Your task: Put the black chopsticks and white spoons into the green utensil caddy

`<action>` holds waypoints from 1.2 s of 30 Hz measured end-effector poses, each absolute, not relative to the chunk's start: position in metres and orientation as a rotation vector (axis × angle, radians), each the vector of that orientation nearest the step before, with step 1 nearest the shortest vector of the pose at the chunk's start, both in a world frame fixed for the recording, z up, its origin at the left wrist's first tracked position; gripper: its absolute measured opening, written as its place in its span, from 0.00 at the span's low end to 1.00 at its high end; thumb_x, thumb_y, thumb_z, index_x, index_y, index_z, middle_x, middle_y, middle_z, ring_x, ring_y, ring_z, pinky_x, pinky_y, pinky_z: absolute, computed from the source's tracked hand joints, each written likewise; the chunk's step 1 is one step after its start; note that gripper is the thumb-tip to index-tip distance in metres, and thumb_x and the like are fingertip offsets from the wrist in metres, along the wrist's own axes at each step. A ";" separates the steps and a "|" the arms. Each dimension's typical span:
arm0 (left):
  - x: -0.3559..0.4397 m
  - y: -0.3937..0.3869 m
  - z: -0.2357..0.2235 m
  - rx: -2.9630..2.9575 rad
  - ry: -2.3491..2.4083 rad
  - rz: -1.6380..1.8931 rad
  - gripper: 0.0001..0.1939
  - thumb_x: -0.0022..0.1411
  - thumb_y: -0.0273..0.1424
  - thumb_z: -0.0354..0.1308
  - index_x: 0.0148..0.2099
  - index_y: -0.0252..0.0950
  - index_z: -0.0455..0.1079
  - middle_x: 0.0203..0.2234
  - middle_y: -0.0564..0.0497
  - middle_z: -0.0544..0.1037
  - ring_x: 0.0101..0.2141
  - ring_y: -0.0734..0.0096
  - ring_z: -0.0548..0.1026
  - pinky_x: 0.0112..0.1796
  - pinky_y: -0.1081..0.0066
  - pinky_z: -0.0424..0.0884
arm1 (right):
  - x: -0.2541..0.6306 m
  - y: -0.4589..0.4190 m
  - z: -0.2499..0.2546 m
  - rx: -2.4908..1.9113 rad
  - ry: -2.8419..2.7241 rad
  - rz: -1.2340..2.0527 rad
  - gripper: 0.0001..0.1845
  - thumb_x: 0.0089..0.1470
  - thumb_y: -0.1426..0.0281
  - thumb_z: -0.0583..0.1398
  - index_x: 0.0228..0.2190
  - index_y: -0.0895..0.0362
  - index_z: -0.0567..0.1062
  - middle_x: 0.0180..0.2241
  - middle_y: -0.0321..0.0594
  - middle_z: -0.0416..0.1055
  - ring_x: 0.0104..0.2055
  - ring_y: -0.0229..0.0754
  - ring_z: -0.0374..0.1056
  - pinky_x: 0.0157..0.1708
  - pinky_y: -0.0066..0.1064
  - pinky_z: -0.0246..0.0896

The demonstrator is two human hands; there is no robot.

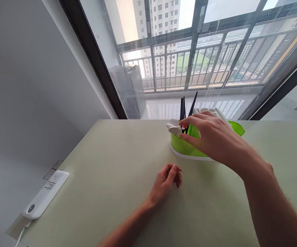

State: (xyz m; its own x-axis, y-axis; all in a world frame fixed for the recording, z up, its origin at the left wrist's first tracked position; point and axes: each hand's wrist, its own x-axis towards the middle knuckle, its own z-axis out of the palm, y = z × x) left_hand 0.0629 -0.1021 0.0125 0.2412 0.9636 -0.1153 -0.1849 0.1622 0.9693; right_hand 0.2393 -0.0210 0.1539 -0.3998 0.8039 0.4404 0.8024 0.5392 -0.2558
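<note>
A bright green utensil holder [189,148] with a white base stands at the far edge of the table. Black chopsticks [191,104] rise out of it, and white spoons [174,130] poke out at its left end. My right hand [210,133] reaches over the holder from the right, thumb and fingers apart beside the spoons and chopsticks. It hides much of the holder's middle. Whether the fingertips touch a spoon, I cannot tell. My left hand [167,178] is loosely curled in front of the holder, low over the table, with nothing visible in it.
The pale green table [107,164] runs up to a window [189,51] with a balcony railing outside. On the left, a white power strip [45,195] with a cable [21,235] lies along the table's edge against the grey wall [30,85].
</note>
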 end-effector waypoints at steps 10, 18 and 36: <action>0.064 -0.102 0.014 1.068 0.973 1.009 0.24 0.69 0.54 0.56 0.41 0.35 0.68 0.24 0.55 0.71 0.25 0.75 0.67 0.31 0.70 0.64 | 0.238 -0.031 0.166 -1.324 -2.171 0.139 0.09 0.64 0.63 0.60 0.40 0.52 0.80 0.40 0.40 0.81 0.42 0.50 0.75 0.39 0.39 0.64; 0.063 -0.102 0.012 1.080 0.968 1.007 0.24 0.69 0.54 0.55 0.41 0.35 0.68 0.24 0.55 0.70 0.25 0.74 0.67 0.31 0.70 0.64 | 0.233 -0.023 0.155 -1.284 -2.321 0.081 0.14 0.63 0.71 0.56 0.46 0.56 0.80 0.46 0.46 0.80 0.50 0.56 0.72 0.44 0.44 0.66; 0.063 -0.103 0.016 1.089 0.987 0.991 0.25 0.68 0.55 0.56 0.40 0.35 0.69 0.24 0.54 0.71 0.25 0.74 0.67 0.32 0.70 0.64 | 0.252 -0.009 0.147 -1.495 -2.096 0.048 0.19 0.57 0.71 0.55 0.47 0.54 0.79 0.53 0.49 0.74 0.57 0.64 0.65 0.50 0.54 0.66</action>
State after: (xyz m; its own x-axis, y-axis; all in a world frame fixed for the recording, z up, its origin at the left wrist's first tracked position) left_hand 0.0632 -0.1034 0.0159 0.2525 0.9584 -0.1328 -0.1368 0.1713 0.9757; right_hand 0.2519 -0.0093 0.1473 -0.2225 0.8812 0.4171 0.8613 0.3782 -0.3394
